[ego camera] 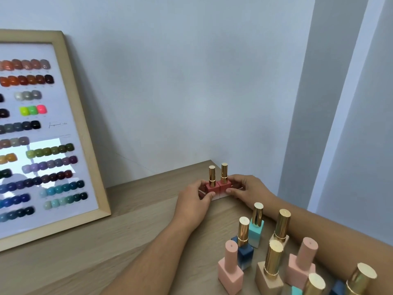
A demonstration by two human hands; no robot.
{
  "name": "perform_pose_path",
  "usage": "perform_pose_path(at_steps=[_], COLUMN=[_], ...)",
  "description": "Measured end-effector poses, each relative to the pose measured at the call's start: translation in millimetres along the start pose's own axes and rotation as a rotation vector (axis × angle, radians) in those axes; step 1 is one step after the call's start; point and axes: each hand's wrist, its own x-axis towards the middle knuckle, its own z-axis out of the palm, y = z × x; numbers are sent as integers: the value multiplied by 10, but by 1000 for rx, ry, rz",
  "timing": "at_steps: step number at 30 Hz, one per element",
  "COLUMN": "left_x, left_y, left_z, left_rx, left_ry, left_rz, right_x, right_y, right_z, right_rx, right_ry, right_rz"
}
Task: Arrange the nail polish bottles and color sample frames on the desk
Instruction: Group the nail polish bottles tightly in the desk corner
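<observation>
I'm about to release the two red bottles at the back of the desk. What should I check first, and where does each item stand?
1. Left red bottle upright in left hand: ok.
2. Right red bottle upright in right hand: ok.
3. Their bases touching, side by side: ok.
4. Both seated flat on desk: cannot tell, fingers hide the bases.
5. Well apart from color sample frame: ok.
6. Right forearm close to tan bottle, knock risk when pulling back: not ok.
</observation>
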Motion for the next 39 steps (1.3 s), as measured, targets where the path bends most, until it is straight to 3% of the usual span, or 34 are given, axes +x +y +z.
perform_pose_path(at_steps=[14,20,26,32,36,39], left_x=[53,-435,-970,-1010,-963,-940], left_y=[-11,40,185,537,839,989], left_z=[-36,-234,-423,-656,-712,-681], left_rx=[-38,-159,-387,-359,-287,-149], left_ry=[29,2,-181,-363,-460,-475], left_rz=[-62,-32,-7,45,70,106], right_x=[-51,-626,-1471,-2241,-2568,-2679], right_y=[-27,-174,-416,-514,-541,-558], right_z=[-208,-527,-702,-838,-875,-771], right_rx=[160,289,375,372,430,295], right_ry=[-63,43,238,340,287,191], right_rz=[93,117,134,196,257,263])
